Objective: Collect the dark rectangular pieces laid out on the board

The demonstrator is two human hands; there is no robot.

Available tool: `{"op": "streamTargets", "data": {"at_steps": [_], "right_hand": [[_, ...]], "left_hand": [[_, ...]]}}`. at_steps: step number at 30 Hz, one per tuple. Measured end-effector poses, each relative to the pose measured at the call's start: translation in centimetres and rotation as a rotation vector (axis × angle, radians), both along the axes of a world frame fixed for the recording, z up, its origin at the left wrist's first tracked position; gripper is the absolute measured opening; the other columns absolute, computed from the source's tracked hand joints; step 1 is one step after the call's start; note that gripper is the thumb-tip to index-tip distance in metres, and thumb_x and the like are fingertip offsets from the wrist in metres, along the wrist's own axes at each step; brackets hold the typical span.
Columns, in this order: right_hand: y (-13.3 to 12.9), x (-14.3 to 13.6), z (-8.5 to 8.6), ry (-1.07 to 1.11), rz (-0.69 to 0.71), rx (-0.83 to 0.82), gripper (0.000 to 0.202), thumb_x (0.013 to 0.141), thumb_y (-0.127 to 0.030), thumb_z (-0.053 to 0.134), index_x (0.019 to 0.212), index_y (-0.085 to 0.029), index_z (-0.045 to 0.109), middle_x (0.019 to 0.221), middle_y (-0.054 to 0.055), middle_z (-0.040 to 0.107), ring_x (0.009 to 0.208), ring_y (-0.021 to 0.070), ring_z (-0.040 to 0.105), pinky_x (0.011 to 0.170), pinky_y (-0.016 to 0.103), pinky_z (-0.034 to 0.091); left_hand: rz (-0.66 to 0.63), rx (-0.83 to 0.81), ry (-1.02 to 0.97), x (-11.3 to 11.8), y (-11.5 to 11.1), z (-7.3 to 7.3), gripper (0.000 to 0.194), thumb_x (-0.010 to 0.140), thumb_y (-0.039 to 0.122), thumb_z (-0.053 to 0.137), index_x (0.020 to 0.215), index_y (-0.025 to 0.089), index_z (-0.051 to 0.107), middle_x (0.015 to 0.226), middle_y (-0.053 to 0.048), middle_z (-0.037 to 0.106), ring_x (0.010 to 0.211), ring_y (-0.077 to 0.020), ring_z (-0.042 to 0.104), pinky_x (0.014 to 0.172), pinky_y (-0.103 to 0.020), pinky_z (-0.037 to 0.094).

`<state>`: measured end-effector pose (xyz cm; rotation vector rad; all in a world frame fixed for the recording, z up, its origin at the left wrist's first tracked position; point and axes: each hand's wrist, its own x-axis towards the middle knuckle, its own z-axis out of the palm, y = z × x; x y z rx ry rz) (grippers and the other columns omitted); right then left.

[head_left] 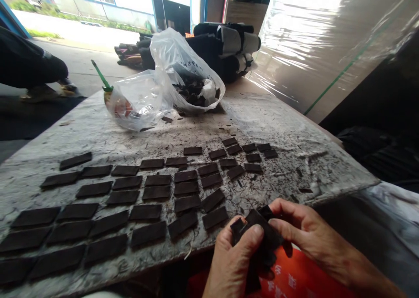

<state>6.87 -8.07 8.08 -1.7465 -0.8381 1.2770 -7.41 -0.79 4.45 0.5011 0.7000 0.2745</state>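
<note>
Several black strips [266, 232] are bunched together between my two hands, just off the table's near edge. My left hand [234, 254] is closed on them, its thumb pressed flat on top. The fingers and thumb of my right hand [301, 226] pinch the far right end of the bunch. What lies under the strips, and my lower fingers, is partly hidden. On the table, many flat dark rectangular pieces [157, 193] are laid out in rough rows to the left of my hands. Smaller ones [253, 158] lie farther off, near the middle.
The table [294, 136] has a pale cloth strewn with dark scraps. A clear plastic bag [183, 71] holding black pieces stands at the back, beside a green-handled item [102, 76]. Black rolls [225, 44] lie beyond. Film-wrapped boards [304, 36] rise at right. A person's legs [32, 66] show at left.
</note>
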Motion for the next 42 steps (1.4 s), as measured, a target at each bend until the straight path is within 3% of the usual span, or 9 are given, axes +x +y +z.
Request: {"op": "streamTargets", "data": {"at_steps": [5,8,15,20,28,31,37,42], "right_hand": [[0.0,-0.4,0.1,0.026,0.038,0.024,0.031,0.082,-0.049,0.061,0.085,-0.018,0.061,0.069,-0.001,0.061,0.062,0.0122,0.056,0.06,0.023,0.045],[0.2,-0.6,0.4,0.014,-0.023,0.004,0.024,0.079,-0.042,0.066,0.079,-0.018,0.061,0.067,-0.002,0.06,0.061,0.0116,0.056,0.058,0.022,0.046],[-0.2,-0.7,1.1,-0.112,-0.213,0.077,0.02,0.077,-0.038,0.067,0.08,-0.018,0.064,0.071,-0.001,0.063,0.06,0.0112,0.055,0.055,0.02,0.048],[-0.3,-1.2,0.9,-0.238,-0.302,0.096,0.017,0.078,-0.037,0.065,0.082,-0.021,0.065,0.068,-0.003,0.064,0.057,0.0101,0.055,0.054,0.018,0.048],[0.1,-1.8,0.6,-0.084,-0.256,0.147,0.017,0.076,-0.034,0.067,0.082,-0.019,0.065,0.065,-0.004,0.062,0.053,0.0094,0.057,0.049,0.017,0.048],[0.1,-1.9,0.3,-0.174,-0.298,0.13,0.022,0.076,-0.037,0.066,0.088,-0.019,0.064,0.07,-0.002,0.066,0.054,0.011,0.059,0.051,0.019,0.05],[-0.1,-2.6,-0.7,-0.553,-0.34,0.095,0.024,0.077,-0.041,0.061,0.092,-0.022,0.064,0.074,0.001,0.07,0.062,0.0168,0.065,0.058,0.023,0.053],[0.0,-2.9,-0.4,-0.389,-0.193,0.136,0.027,0.083,-0.042,0.055,0.092,-0.02,0.067,0.065,-0.002,0.063,0.055,0.0131,0.058,0.052,0.019,0.049]], "left_hand": [[0.01,0.074,-0.011,0.1,0.0,-0.7,0.031,0.073,0.038,0.07,0.084,0.016,0.051,0.058,0.001,0.06,0.046,-0.0091,0.051,0.044,-0.02,0.04],[0.031,0.071,-0.011,0.1,0.1,-0.5,0.03,0.072,0.035,0.071,0.082,0.016,0.051,0.057,0.002,0.06,0.046,-0.0093,0.051,0.045,-0.02,0.041],[0.139,-0.129,-0.038,0.3,0.0,0.0,0.027,0.075,0.032,0.072,0.088,0.017,0.054,0.063,0.002,0.059,0.048,-0.0072,0.05,0.046,-0.018,0.043],[0.143,-0.198,-0.115,0.5,-0.3,-0.2,0.018,0.078,0.03,0.068,0.085,0.017,0.057,0.071,-0.003,0.066,0.059,-0.0102,0.06,0.059,-0.019,0.047],[0.111,-0.189,-0.176,0.2,-0.3,-0.2,0.013,0.079,0.023,0.067,0.087,0.018,0.059,0.071,-0.004,0.067,0.066,-0.0157,0.065,0.066,-0.025,0.049],[0.109,-0.184,-0.18,0.1,-0.3,-0.1,0.014,0.08,0.021,0.066,0.091,0.016,0.059,0.075,-0.006,0.067,0.069,-0.0168,0.065,0.07,-0.027,0.049],[0.115,-0.228,-0.154,0.2,-0.4,-0.1,0.018,0.077,0.021,0.068,0.09,0.017,0.056,0.078,-0.006,0.067,0.07,-0.0184,0.066,0.071,-0.03,0.051],[0.148,-0.243,-0.159,0.3,-0.3,-0.2,0.017,0.076,0.023,0.069,0.09,0.018,0.059,0.068,-0.003,0.065,0.068,-0.0189,0.066,0.068,-0.03,0.052]]}}
